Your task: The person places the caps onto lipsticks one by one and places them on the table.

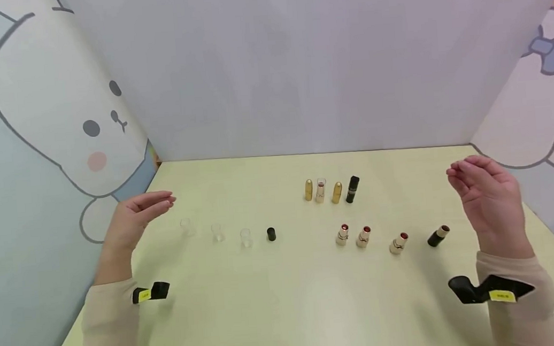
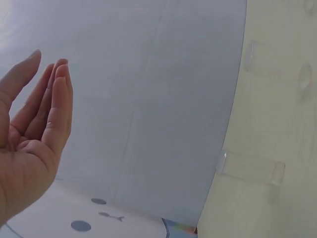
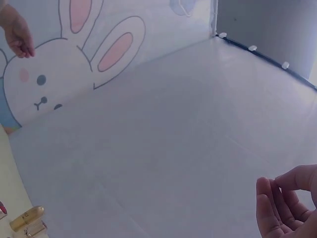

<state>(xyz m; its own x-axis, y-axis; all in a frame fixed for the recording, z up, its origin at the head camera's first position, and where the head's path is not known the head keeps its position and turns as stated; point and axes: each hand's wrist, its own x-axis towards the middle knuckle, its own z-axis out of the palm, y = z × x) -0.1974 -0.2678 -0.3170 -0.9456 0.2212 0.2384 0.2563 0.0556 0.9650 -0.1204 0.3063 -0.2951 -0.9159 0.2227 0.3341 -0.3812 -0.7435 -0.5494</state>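
Hand positions above pale table (image 1: 286,306).
Left hand (image 1: 135,217): narrow gap, near leftmost clear cap (image 1: 187,227). Right hand (image 1: 494,206): narrow, thumb by fingertips, near uncapped black lipstick (image 1: 438,235).

Bright in head view, glaring on table (image 1: 329,298) low between left hand (image 1: 134,219) and right hand (image 1: 492,203), shadowed below both; dimmer in wrist views.
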